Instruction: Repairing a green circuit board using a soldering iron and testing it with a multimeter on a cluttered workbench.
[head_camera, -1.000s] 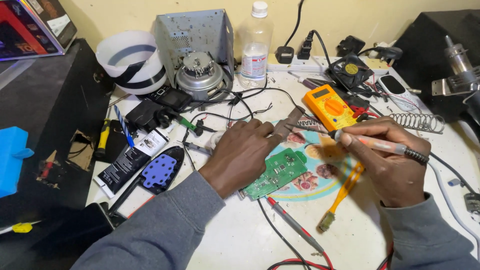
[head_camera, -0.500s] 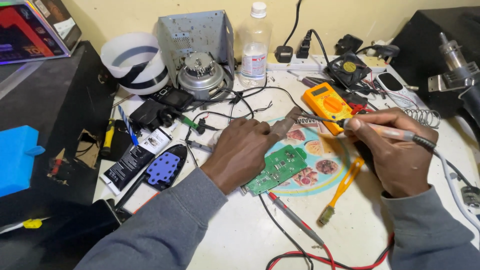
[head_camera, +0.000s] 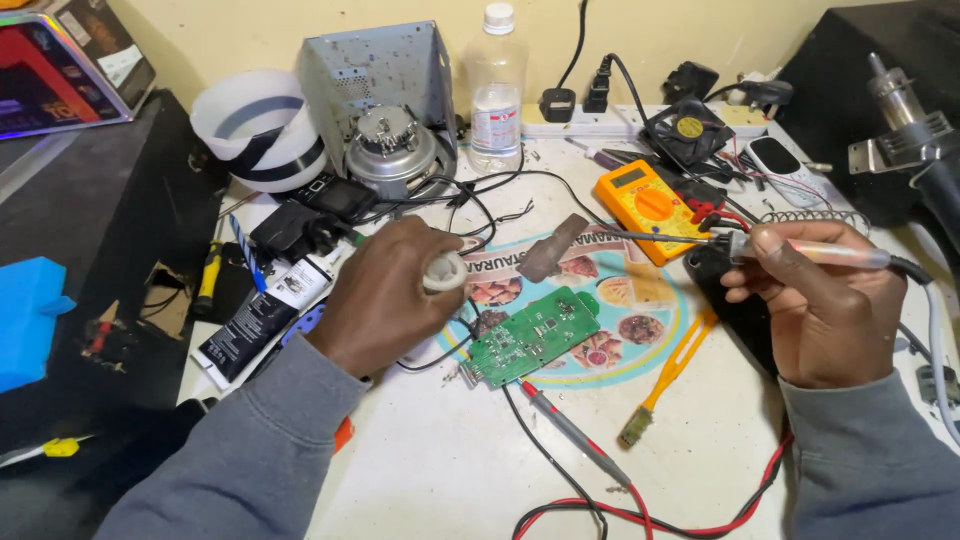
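We see a white table (head_camera: 440, 470) crowded with repair gear, and at its left a black cabinet (head_camera: 110, 250) with a blue block (head_camera: 25, 320) on it. At the back stand a grey metal housing (head_camera: 375, 75) with a round motor (head_camera: 390, 150) in front, a white tub (head_camera: 255, 125) to its left and a clear bottle (head_camera: 495, 85) to its right. A round printed mat (head_camera: 600, 320) lies mid-table.

Our left hand (head_camera: 385, 295) hovers over the mat's left edge, fingers curled around a small white reel (head_camera: 443, 270) pinched at the thumb side. Our right hand (head_camera: 815, 305) is closed on a soldering iron (head_camera: 810, 250), held level; its thin tip (head_camera: 620, 236) points left, above the mat and just in front of the orange meter (head_camera: 645, 205). Its cable (head_camera: 935, 330) trails off to the right.

The green board (head_camera: 530, 337) lies flat on the mat, tilted, between the two hands and nearer the left one; neither hand touches it. A dark flat strip (head_camera: 550, 247) rests on the mat's upper edge. In front of the board a red-tipped probe (head_camera: 570, 430) lies on the table, its red and black leads (head_camera: 640, 515) looping toward the near edge. A yellow brush (head_camera: 665, 380) lies beside the right hand. A black fan (head_camera: 685, 130) and a white phone (head_camera: 775, 165) sit behind the meter.
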